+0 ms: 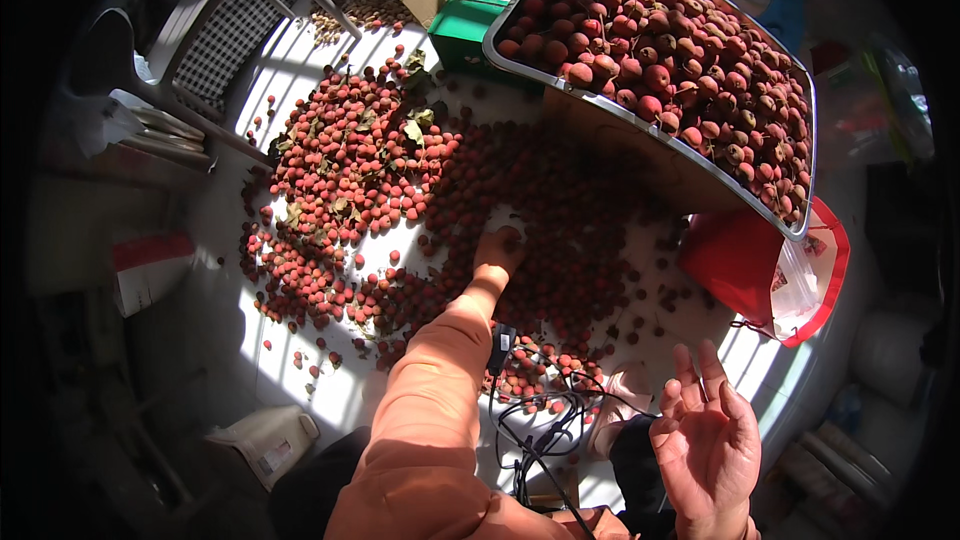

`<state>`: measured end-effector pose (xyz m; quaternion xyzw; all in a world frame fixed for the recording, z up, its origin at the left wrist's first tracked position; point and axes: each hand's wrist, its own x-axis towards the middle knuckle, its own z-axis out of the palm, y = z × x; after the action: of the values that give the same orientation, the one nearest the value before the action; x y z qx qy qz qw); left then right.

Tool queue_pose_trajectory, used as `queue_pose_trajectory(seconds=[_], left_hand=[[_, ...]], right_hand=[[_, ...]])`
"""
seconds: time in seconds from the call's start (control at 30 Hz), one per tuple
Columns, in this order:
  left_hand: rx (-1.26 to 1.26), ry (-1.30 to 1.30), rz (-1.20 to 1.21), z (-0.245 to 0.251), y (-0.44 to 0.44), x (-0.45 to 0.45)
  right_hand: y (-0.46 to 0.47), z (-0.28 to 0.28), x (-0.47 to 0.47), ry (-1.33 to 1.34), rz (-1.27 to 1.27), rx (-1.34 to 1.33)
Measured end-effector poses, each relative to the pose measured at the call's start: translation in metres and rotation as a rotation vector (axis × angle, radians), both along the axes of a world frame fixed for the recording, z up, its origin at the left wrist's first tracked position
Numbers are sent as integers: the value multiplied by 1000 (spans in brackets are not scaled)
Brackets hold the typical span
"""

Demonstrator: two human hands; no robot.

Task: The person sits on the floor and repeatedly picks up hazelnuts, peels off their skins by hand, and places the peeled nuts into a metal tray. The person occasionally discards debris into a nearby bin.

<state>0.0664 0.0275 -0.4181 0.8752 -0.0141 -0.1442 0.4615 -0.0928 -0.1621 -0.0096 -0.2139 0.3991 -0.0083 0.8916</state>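
A wide heap of small red hawthorn fruits (349,139) spreads over the white floor, with dry leaves among them. My left hand (501,249) reaches down into the shaded middle of this heap, its fingers at the fruits. Shadow hides whether a fruit sits between those fingers. At the lower right, my right hand (709,439) is raised with its palm turned up, fingers apart and nothing in it. A rectangular metal tray (600,106), piled with more hawthorn fruits (675,60), stands above the heap at the upper right.
A green cardboard box (469,22) with an open flap stands beside the tray. To the right is a red bag (731,262) with plastic inside. Black cables (540,435) tangle near my feet. A chair (225,37) with a checked seat stands upper left, and a beige container (274,442) lower left.
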Motion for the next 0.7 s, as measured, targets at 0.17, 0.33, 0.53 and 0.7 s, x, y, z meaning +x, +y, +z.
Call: queue_pose_trajectory(seconds=[0.17, 0.33, 0.53, 0.7], left_hand=[[-674, 632, 338, 94, 0, -4], [-804, 520, 104, 266, -12, -9], [-570, -36, -270, 406, -17, -56], [24, -621, -500, 449, -7, -102]], right_hand=[[0, -6, 1, -54, 14, 43], [15, -8, 10, -32, 87, -54], [48, -14, 22, -257, 234, 293], [68, -16, 27, -447, 181, 498]])
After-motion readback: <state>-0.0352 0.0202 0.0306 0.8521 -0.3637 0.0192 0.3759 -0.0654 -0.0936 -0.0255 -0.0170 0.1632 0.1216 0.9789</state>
